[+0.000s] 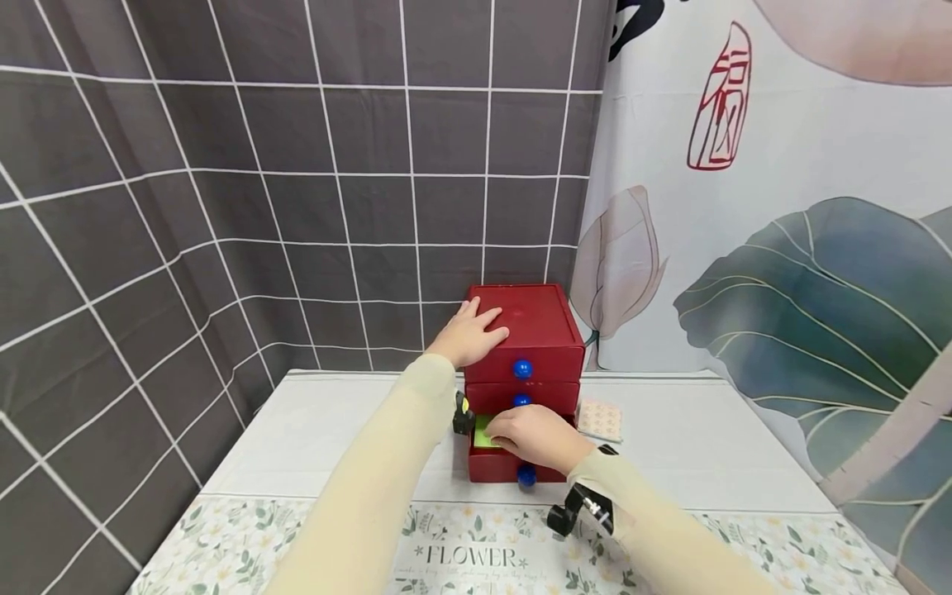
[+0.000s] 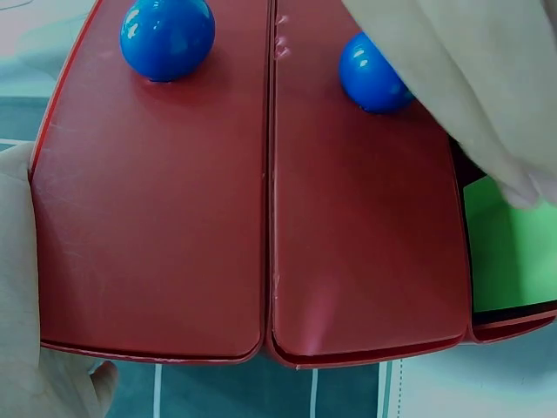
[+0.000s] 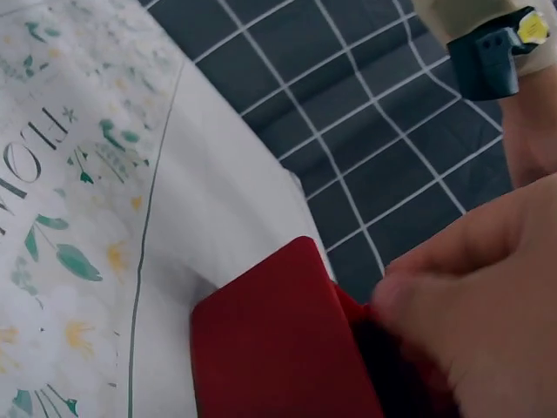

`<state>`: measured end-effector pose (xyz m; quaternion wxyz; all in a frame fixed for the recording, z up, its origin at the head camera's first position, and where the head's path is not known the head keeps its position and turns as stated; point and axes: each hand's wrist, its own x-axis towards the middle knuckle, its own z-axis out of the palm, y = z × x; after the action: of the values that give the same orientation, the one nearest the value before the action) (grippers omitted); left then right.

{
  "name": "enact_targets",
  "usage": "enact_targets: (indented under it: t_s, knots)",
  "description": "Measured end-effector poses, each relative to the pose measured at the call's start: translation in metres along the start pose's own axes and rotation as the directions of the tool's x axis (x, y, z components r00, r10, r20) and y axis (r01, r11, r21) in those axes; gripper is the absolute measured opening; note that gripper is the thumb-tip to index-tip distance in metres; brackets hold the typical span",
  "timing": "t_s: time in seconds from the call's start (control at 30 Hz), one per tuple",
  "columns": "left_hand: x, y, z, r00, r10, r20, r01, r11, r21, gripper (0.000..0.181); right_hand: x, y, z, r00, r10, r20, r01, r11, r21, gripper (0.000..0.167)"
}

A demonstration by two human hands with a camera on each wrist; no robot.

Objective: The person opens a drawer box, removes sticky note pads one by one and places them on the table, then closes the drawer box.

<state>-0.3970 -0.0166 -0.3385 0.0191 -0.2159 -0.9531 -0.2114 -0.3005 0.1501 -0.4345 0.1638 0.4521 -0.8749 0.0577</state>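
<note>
A red drawer box [image 1: 524, 322] with round blue knobs stands on the table against the dark wall cloth. Its bottom drawer [image 1: 491, 471] is pulled out, and a flat green square [image 2: 505, 252], perhaps paper or a notepad, lies inside. My left hand [image 1: 468, 332] rests on the left edge of the box's top, fingers spread. My right hand [image 1: 539, 436] reaches into the open drawer from the right, fingers bent down at the green square. In the left wrist view its fingertips meet the square; whether they pinch it is hidden.
A small patterned pad [image 1: 601, 420] lies on the table just right of the box. Along the front runs a flower-printed cloth [image 1: 476, 554]. A dark gridded cloth [image 1: 357, 207] hangs behind and at the left, a leaf-printed curtain [image 1: 781, 248] at the right.
</note>
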Motion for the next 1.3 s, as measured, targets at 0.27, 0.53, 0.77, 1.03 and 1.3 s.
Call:
enact_targets:
  t_s: [0.27, 0.53, 0.77, 1.03, 1.3]
  knots:
    - [0.001, 0.002, -0.002, 1.0, -0.002, 0.0, 0.002, 1.0, -0.002, 0.065, 0.018, 0.008, 0.015, 0.976, 0.023, 0.216, -0.048, 0.993, 0.112, 0.029]
    - [0.004, -0.001, -0.001, 1.0, 0.0, 0.005, 0.0, 1.0, 0.008, 0.065, 0.03, 0.009, 0.024, 0.943, 0.069, 0.327, -0.074, 0.997, 0.003, 0.03]
    - [0.004, -0.001, -0.001, 1.0, -0.02, 0.007, 0.02, 1.0, 0.01, 0.065, 0.041, -0.001, 0.018, 0.882, 0.173, 0.439, -0.102, 0.978, -0.179, 0.012]
    - [0.002, 0.002, 0.0, 1.0, -0.009, 0.008, 0.009, 1.0, 0.008, 0.065, 0.04, -0.003, 0.02, 0.873, 0.184, 0.451, -0.055, 0.957, -0.285, 0.008]
    - [0.002, 0.001, 0.001, 1.0, -0.006, 0.009, 0.006, 1.0, -0.001, 0.065, 0.041, 0.001, 0.03, 0.865, 0.189, 0.465, -0.048, 0.953, -0.299, 0.022]
